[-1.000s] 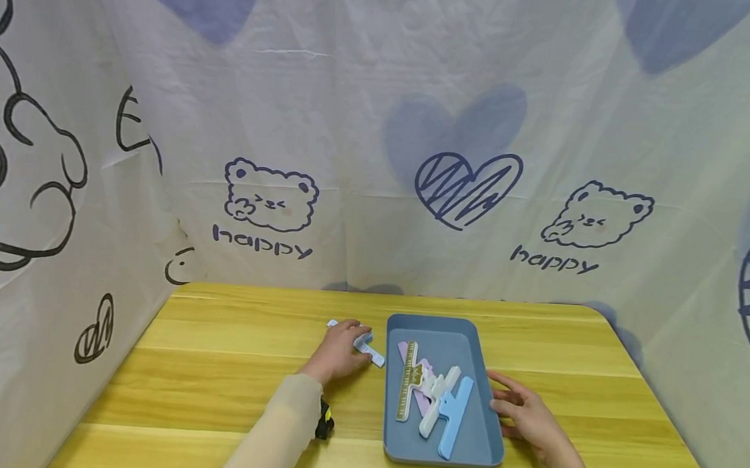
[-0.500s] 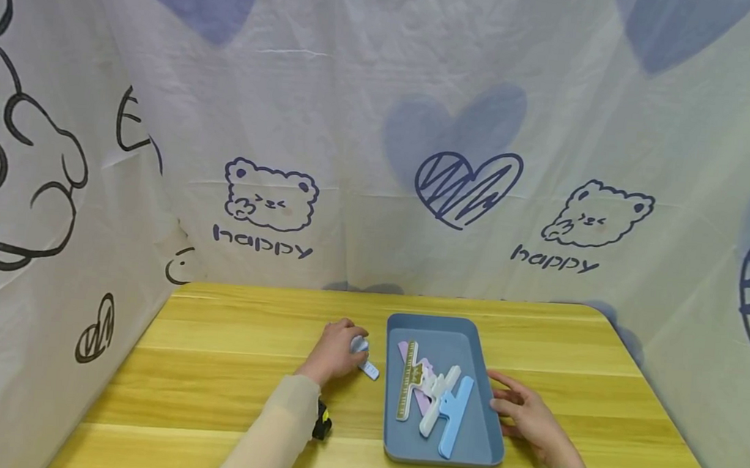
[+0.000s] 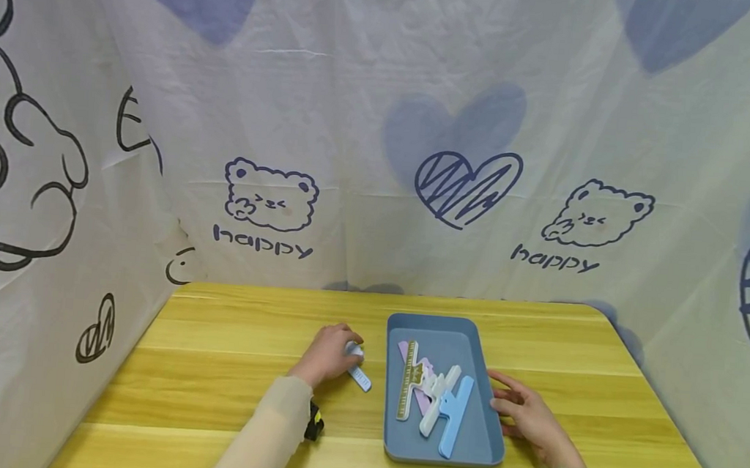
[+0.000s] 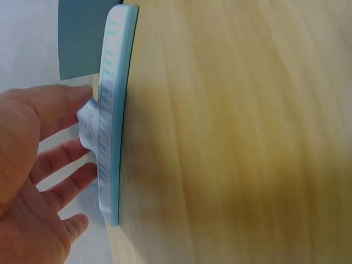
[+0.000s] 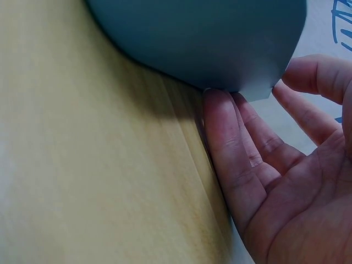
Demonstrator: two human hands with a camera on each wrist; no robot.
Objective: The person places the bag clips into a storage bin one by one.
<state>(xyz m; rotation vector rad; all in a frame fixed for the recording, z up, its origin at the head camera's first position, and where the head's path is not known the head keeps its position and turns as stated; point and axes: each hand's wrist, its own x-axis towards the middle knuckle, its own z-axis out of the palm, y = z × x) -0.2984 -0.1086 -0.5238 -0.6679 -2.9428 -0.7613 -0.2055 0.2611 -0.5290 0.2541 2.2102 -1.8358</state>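
In the head view, my left hand (image 3: 329, 354) pinches the handle of a pale blue and white bag clip (image 3: 360, 377), left of the tray. The left wrist view shows the clip's long striped bar (image 4: 114, 121) close to the tabletop, with thumb and fingers around its short tab (image 4: 87, 125). My right hand (image 3: 529, 419) rests against the right side of the blue-grey tray (image 3: 449, 332). In the right wrist view its relaxed fingers touch the tray's outer wall (image 5: 220, 44). Several clips lie in the tray: a white-and-gold one (image 3: 406, 383), a white one, a light blue one (image 3: 456, 417) and a purple one.
A yellow wood-grain table (image 3: 204, 382) bears everything. Behind it and at both sides hang white curtains (image 3: 358, 115) printed with bears and hearts. The tray's left wall stands a short way right of my left hand.
My left hand has moved slightly left and towards me, and the pale clip has shifted and turned with it. The right hand and the tray have stayed put.
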